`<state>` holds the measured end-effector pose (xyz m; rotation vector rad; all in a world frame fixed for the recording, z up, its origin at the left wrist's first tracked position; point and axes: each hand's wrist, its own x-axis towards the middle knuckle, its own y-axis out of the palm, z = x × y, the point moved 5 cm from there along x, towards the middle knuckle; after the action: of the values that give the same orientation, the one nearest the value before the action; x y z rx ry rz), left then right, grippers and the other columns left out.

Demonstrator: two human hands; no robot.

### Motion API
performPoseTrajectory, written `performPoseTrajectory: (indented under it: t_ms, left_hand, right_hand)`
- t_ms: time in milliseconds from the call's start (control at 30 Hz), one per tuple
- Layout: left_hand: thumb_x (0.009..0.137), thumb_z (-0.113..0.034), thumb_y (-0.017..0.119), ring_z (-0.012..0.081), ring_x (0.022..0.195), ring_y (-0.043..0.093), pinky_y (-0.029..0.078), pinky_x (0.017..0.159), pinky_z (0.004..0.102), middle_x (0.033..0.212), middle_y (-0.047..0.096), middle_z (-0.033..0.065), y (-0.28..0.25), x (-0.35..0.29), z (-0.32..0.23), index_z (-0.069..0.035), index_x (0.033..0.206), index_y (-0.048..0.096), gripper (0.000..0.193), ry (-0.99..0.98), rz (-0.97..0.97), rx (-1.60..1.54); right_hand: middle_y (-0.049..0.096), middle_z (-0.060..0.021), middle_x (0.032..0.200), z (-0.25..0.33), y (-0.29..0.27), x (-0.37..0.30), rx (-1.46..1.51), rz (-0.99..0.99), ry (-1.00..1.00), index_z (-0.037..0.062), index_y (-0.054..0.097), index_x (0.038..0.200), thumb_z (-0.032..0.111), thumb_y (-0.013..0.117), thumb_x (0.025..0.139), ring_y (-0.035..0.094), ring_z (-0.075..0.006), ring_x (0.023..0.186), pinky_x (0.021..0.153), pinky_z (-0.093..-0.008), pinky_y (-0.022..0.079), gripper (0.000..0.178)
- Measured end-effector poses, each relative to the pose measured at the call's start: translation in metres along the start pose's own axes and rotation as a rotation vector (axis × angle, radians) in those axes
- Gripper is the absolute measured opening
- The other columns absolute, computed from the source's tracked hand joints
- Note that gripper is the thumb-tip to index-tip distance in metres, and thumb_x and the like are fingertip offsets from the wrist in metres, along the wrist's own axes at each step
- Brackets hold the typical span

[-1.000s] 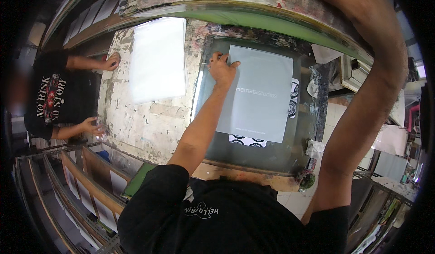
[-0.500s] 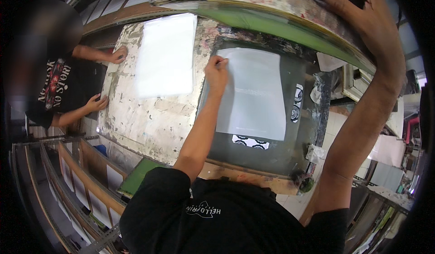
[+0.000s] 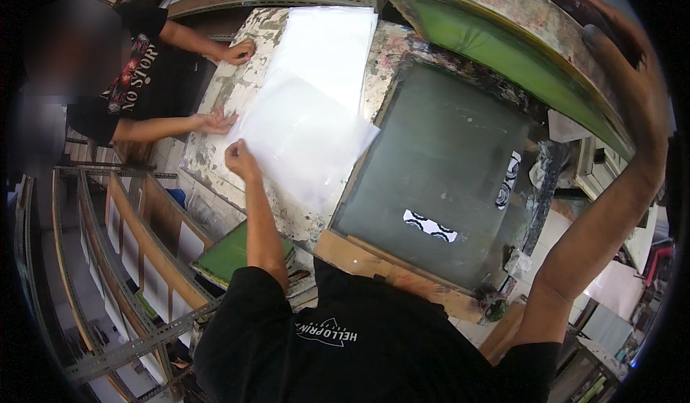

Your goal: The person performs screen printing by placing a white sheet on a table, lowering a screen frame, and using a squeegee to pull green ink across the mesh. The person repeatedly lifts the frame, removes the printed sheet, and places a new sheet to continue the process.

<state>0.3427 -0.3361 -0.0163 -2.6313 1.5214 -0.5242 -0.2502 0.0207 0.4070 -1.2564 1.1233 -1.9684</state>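
Note:
My left hand (image 3: 242,161) is closed at the near-left edge of a thin translucent white sheet (image 3: 305,140). The sheet slants over the stack of white sheets (image 3: 327,36) on the left table, its right corner reaching the edge of the dark grey printing bed (image 3: 460,130). A co-worker's open hand (image 3: 214,121) is beside the sheet's left corner. High on the right, my right hand (image 3: 636,69) grips the edge of a raised printing screen (image 3: 503,51) with green mesh, tilted above the bed. The fingers at its far side are partly hidden.
Two black-and-white patterned strips (image 3: 430,226) (image 3: 508,180) lie on the bed. A co-worker (image 3: 169,79) stands at the paint-flaked table (image 3: 205,155). Drying racks (image 3: 154,223) fill the lower left. Crumpled paper (image 3: 517,263) and a small round container (image 3: 494,307) sit by the bed's near-right corner.
My left hand has carried the sheet from the bed leftward to the left table. The co-worker's nearer hand has turned open toward the sheet. My right hand still holds the raised screen.

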Motion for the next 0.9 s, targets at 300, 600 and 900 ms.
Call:
performPoseTrajectory:
  t_ms: [300, 600, 900]
  left_hand:
    - [0.075, -0.014, 0.086, 0.0290, 0.100, 0.063, 0.047, 0.094, 0.0431, 0.098, 0.070, 0.0090, 0.090, -0.087, -0.106, -0.009, 0.090, 0.073, 0.021, 0.778, 0.238, 0.106]
    - [0.076, -0.022, 0.084, 0.0245, 0.093, 0.065, 0.048, 0.084, 0.0425, 0.102, 0.069, 0.0065, 0.184, -0.157, -0.083, -0.011, 0.083, 0.079, 0.014, 0.411, 0.755, 0.236]
    - [0.078, -0.047, 0.082, 0.0378, 0.146, 0.038, 0.029, 0.118, 0.0571, 0.151, 0.052, 0.0084, 0.147, -0.252, -0.168, -0.021, 0.113, 0.079, 0.044, 0.806, 1.324, 0.331]
  right_hand:
    - [0.064, -0.0175, 0.132, 0.001, 0.001, -0.004, 0.013, -0.023, -0.012, 0.0063, 0.059, 0.139, 0.042, 0.070, 0.093, 0.061, -0.0271, 0.122, 0.110, -0.0383, 0.043, 0.059]
    - [0.063, -0.0173, 0.133, 0.010, 0.000, 0.007, 0.151, 0.008, -0.007, 0.0058, 0.060, 0.138, 0.041, 0.072, 0.092, 0.061, -0.0273, 0.123, 0.111, -0.0386, 0.043, 0.059]
    - [0.068, -0.0151, 0.113, 0.028, -0.005, -0.002, 0.098, -0.073, -0.048, 0.0033, 0.068, 0.123, 0.037, 0.076, 0.088, 0.064, -0.0224, 0.102, 0.096, -0.0346, 0.047, 0.049]
